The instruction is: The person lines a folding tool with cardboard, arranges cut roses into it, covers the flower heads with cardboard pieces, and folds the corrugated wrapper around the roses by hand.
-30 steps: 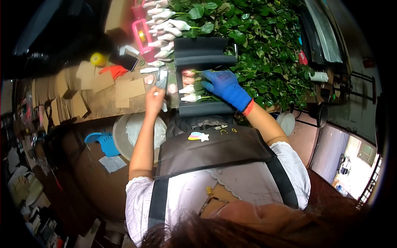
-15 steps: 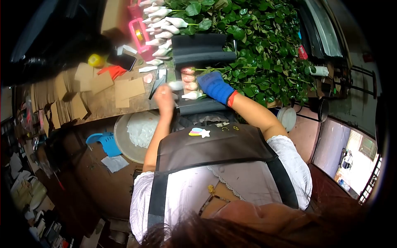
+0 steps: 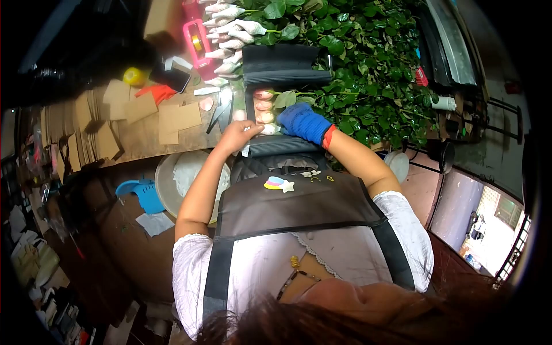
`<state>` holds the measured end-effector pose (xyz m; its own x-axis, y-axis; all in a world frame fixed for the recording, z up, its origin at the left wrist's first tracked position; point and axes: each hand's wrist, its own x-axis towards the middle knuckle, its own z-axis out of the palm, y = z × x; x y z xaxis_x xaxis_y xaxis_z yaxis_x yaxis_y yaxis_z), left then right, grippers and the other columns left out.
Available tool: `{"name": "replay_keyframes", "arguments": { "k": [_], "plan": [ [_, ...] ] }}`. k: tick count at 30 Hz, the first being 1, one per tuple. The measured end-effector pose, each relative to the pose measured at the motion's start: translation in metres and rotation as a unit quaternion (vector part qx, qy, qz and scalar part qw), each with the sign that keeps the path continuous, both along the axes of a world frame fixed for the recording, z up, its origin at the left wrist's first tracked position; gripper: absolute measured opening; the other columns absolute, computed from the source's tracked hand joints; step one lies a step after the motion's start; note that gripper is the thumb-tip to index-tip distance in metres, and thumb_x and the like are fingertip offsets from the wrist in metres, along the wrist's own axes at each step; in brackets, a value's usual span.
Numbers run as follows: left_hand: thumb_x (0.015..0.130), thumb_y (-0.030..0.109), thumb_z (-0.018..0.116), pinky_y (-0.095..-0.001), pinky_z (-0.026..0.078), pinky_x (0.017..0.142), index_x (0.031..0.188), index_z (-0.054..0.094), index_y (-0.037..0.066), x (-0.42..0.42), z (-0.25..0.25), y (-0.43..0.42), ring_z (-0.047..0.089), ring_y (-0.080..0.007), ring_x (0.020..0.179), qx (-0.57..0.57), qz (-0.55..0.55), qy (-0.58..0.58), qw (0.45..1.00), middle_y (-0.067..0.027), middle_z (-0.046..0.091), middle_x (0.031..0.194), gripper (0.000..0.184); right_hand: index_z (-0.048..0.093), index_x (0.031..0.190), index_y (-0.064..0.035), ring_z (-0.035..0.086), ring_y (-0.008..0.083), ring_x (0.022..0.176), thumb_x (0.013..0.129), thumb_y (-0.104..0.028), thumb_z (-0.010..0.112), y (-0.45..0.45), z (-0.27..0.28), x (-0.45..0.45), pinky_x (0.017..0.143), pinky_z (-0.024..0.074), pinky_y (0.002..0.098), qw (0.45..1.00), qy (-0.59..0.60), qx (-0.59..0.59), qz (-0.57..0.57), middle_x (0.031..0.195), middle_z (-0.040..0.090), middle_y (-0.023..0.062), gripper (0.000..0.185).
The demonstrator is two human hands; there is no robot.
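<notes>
Several pale pink rosebuds lie in a row beside a dark ribbed mat. The nearest bud looks whitish, as if in a net sleeve. My bare left hand pinches the tip of this bud between thumb and fingers. My right hand, in a blue knitted glove with a red cuff, is closed at the bud's base, around the rose stem, which the glove hides. Scissors lie open just past my left hand. Long leafy stems spread out to the right.
Several buds in white net sleeves are stacked at the back, beside a pink tape dispenser. Cardboard pieces, a phone and a yellow object sit at left. Below the table edge stands a round bin holding white material.
My left hand, blurred earlier beside a white sleeve-like thing, has moved slightly right and down onto the nearest bud. That white thing no longer shows. My right hand has shifted slightly.
</notes>
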<state>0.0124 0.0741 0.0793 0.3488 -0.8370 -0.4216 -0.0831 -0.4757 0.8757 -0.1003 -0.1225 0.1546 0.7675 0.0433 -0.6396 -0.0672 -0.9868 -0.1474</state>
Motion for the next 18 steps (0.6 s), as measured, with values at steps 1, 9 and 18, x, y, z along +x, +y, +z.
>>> {"name": "replay_keyframes", "arguments": {
  "k": [1,9,18],
  "plan": [
    [0.093,0.036,0.07,-0.0294,0.044,0.061,0.076,0.067,0.0,-0.005,-0.001,0.002,0.05,-0.0088,0.065,-0.017,0.027,0.02,0.999,-0.0028,0.059,0.066,0.04,0.076,0.095,-0.0064,0.072,0.0319,0.087,0.085,-0.02,0.061,0.0,-0.005,-0.002,0.073,0.0552,0.0443,1.0,-0.015,0.0,0.002,0.094,0.073,0.0173,0.022],
    [0.088,0.027,0.068,-0.0337,0.045,0.06,0.074,0.065,0.0,-0.041,0.009,0.024,0.053,-0.018,0.057,-0.126,0.322,-0.178,0.921,-0.0131,0.059,0.062,0.03,0.076,0.092,-0.0056,0.072,0.0327,0.084,0.085,-0.015,0.06,0.0,-0.016,-0.002,0.069,0.0548,0.0446,0.997,-0.039,-0.016,0.058,0.09,0.074,0.0163,0.02],
    [0.08,0.045,0.074,-0.0436,0.051,0.084,0.105,0.072,0.008,0.014,0.022,0.16,0.065,-0.0351,0.099,0.304,-0.107,-0.338,0.884,-0.0149,0.071,0.101,0.045,0.077,0.092,-0.0126,0.072,0.0289,0.085,0.086,-0.017,0.061,-0.002,-0.086,-0.002,0.066,0.0537,0.0413,0.98,-0.103,-0.015,0.172,0.09,0.074,0.0104,0.017]
  ]
}}
